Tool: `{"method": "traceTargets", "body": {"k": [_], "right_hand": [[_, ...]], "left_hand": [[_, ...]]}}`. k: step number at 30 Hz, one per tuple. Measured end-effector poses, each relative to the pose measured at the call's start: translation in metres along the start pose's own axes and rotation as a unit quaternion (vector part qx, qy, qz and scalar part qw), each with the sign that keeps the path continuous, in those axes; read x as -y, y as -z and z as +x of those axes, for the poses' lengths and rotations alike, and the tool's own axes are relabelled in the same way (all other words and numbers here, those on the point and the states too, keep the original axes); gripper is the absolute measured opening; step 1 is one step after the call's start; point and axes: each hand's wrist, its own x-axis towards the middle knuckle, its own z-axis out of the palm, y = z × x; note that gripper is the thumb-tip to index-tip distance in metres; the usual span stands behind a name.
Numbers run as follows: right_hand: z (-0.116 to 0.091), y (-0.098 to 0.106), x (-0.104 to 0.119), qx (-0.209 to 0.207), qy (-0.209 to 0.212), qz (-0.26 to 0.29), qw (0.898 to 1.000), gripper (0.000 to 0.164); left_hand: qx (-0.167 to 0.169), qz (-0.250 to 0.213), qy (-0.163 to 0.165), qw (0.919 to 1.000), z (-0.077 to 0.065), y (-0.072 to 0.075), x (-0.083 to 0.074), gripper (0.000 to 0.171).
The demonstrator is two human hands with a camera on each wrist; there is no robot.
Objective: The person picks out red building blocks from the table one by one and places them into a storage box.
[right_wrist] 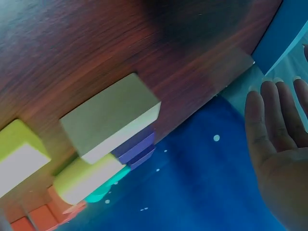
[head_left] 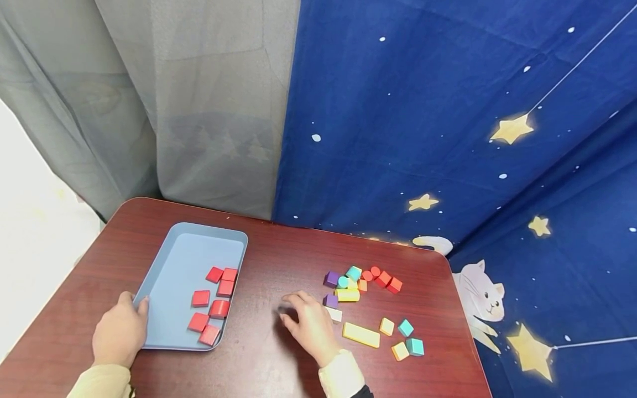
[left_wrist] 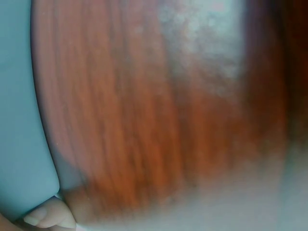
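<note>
A blue tray (head_left: 184, 260) lies on the left of the table, with several red blocks (head_left: 200, 298) along its right side. My left hand (head_left: 119, 331) grips the tray's left rim near the front corner, thumb over the edge. In the left wrist view a fingertip (left_wrist: 45, 214) shows at the tray's corner. Between the tray and the loose blocks, my right hand (head_left: 311, 326) is held over the table with nothing in it. Its fingers look extended in the right wrist view. Closest to it are a white block (head_left: 334, 314) and a purple block (head_left: 330, 301).
Right of the right hand lie a long yellow block (head_left: 361, 335), a yellow cylinder (head_left: 347, 296), and several orange and teal blocks (head_left: 415, 347). Red pieces (head_left: 383, 278) sit farther back. Grey and blue curtains (head_left: 378, 138) hang behind the table's far edge.
</note>
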Motion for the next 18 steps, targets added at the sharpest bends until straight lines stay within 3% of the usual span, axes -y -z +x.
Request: {"method": "traceTargets", "body": {"k": [14, 18], "right_hand": [[-0.008, 0.025, -0.030, 0.010, -0.057, 0.027, 0.998, 0.030], [-0.011, 0.029, -0.040, -0.004, -0.058, 0.027, 0.998, 0.030]], "left_hand": [[0.001, 0.000, 0.003, 1.0000, 0.001, -0.001, 0.002, 0.057], [0.008, 0.000, 0.008, 0.9999, 0.001, -0.001, 0.001, 0.059]]}}
